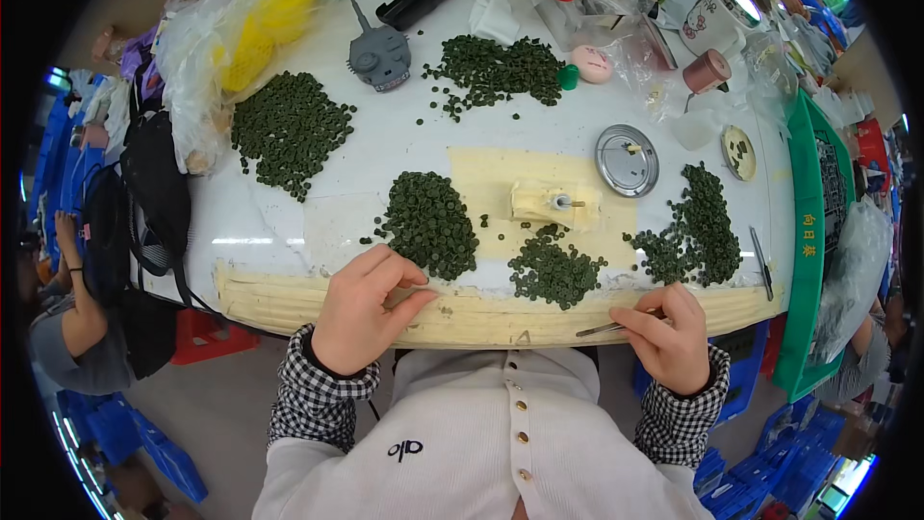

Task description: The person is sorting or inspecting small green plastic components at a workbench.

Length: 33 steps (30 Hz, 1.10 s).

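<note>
tweezers [602,329]: smooth metal | green pieces [431,227]: matt, plastic-looking | round dish [618,172]: glossy metal | desk [385,140]: smooth | edge tape [289,306]: wrinkled, papery | bag [188,68]: crinkled glossy plastic | cuffs [308,412]: woven cloth

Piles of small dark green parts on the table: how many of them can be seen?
5: far-left pile, back pile, front pile by the left hand, smaller middle pile, and right pile beyond the right hand. Any behind other things would be hidden.

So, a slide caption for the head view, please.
Right hand holding a slim grey metal tool near piles of small round green pieces.
</note>
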Tool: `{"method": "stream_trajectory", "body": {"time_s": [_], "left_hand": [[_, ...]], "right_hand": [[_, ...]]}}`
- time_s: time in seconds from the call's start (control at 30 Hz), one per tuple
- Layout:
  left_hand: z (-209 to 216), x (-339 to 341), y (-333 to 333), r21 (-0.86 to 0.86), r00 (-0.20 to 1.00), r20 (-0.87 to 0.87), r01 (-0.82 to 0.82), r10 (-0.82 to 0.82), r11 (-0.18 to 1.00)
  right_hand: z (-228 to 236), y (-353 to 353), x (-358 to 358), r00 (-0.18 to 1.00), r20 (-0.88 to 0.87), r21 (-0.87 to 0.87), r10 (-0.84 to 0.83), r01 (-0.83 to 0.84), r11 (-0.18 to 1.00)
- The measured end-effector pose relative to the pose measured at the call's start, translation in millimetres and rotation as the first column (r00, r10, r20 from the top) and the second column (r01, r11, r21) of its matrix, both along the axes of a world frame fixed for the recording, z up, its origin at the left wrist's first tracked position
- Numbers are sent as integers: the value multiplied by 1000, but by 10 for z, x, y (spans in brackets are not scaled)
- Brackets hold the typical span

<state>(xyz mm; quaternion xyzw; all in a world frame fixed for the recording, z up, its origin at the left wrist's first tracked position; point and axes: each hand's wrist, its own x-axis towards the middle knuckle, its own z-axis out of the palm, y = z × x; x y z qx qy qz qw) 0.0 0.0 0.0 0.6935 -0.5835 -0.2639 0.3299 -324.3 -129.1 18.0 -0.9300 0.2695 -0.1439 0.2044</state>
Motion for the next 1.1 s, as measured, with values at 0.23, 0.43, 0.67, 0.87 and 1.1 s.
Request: {"method": "stream_trajectory", "body": {"time_s": [0.23, 0.43, 0.67, 0.87, 1.1], "left_hand": [[-25, -28, -10, -95, 987, 154, -28, 42, 995], [34, -112, -27, -111, 983, 160, -75, 92, 991], [-10, -248, -107, -272, 969, 247, 79, -10, 959], [-45, -450, -278, -295, 957, 274, 178, -96, 939], [75, -226, -241, -315, 961, 273, 47, 43, 948]], "right_hand": [[-156, 22, -42, 997, 75, -33, -37, 39, 999], [-176, -6, -87, 997, 41, -113, -72, 76, 991], [-124, 23, 49, 984, 152, -134, -92, 112, 985], [-211, 182, 715, 972, 234, -108, -36, 63, 992], [-273, 207, 1048, 985, 171, -146, -14, 40, 989]]}}
